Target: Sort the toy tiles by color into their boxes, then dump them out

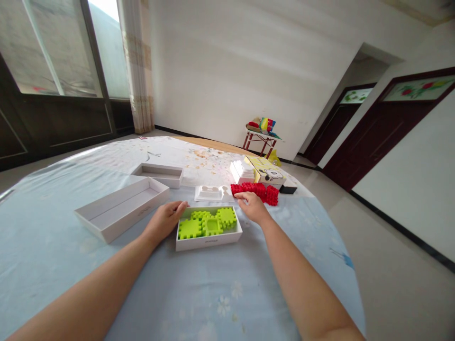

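A shallow white box [209, 242] in front of me holds several lime-green interlocking blocks [212, 226] with toothed edges. My left hand [170, 217] is at the box's far left corner, its fingers closed on the rim. To the right, beyond the box, my right hand [251, 208] has its fingers stretched out at the near left end of a row of red toothed blocks [260, 191]. Nothing shows in its grip. A white moulded plastic tray [213, 193] lies just behind the green-filled box.
Two empty white boxes, one long [122, 210] and one farther back [158, 175], lie on the left. At the back right are a yellow cartoon-printed box [265, 170], white stacked trays [242, 170] and a black item [288, 189]. A patterned cloth [220, 293] covers the round table.
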The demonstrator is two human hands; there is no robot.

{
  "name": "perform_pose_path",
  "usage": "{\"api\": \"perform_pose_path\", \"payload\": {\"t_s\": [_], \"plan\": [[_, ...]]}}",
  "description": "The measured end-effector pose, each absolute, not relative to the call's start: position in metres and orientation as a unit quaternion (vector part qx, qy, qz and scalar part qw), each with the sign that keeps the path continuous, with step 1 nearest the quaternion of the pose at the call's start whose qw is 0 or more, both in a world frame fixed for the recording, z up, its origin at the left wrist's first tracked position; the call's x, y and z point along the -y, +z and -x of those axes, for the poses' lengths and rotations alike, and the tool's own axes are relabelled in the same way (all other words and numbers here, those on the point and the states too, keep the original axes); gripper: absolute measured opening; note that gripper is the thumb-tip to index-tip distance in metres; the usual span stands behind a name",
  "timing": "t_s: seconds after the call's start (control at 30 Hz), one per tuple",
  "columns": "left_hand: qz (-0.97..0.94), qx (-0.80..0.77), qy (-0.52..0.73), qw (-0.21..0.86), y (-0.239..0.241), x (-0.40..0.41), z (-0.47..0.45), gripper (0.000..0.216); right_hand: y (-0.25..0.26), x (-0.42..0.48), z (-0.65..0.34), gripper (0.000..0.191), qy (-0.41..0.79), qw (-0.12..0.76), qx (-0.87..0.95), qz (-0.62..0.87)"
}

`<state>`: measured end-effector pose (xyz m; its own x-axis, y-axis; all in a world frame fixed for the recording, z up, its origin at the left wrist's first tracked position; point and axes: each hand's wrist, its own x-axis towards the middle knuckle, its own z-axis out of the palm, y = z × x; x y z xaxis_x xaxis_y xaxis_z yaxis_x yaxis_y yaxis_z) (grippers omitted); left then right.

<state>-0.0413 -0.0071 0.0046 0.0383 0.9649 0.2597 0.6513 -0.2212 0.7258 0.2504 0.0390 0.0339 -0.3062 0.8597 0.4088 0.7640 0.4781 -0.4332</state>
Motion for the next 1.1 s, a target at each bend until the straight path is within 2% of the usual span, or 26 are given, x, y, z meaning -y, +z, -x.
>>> {"api": "perform_pose_path", "payload": {"t_s": [0.23, 0.43, 0.6, 0.73, 1.0, 1.1], "plan": [[-0.71, -0.564, 0.357, 0.226, 0.003, 0.005, 0.041, 0.05, 0.041, -0.068, -0.225, 0.04, -0.012, 0.162, 0.832, 0.531], [-0.708, -0.551, 0.373, 0.235, 0.004, 0.006, 0.039, 0.047, 0.047, -0.098, -0.201, 0.055, -0.004, 0.015, 0.854, 0.519], [-0.71, -0.546, 0.377, 0.238, 0.003, 0.006, 0.039, 0.048, 0.049, -0.108, -0.193, 0.043, 0.009, -0.004, 0.859, 0.512], [-0.704, -0.549, 0.381, 0.238, 0.002, 0.006, 0.038, 0.049, 0.052, -0.105, -0.188, 0.056, 0.024, 0.039, 0.866, 0.498], [-0.674, -0.563, 0.397, 0.266, 0.005, 0.008, 0.039, 0.056, 0.075, -0.062, -0.208, 0.057, 0.129, 0.316, 0.839, 0.423], [-0.659, -0.575, 0.419, 0.245, 0.008, 0.008, 0.04, 0.057, 0.08, -0.029, -0.228, 0.053, 0.165, 0.349, 0.83, 0.402]]}}
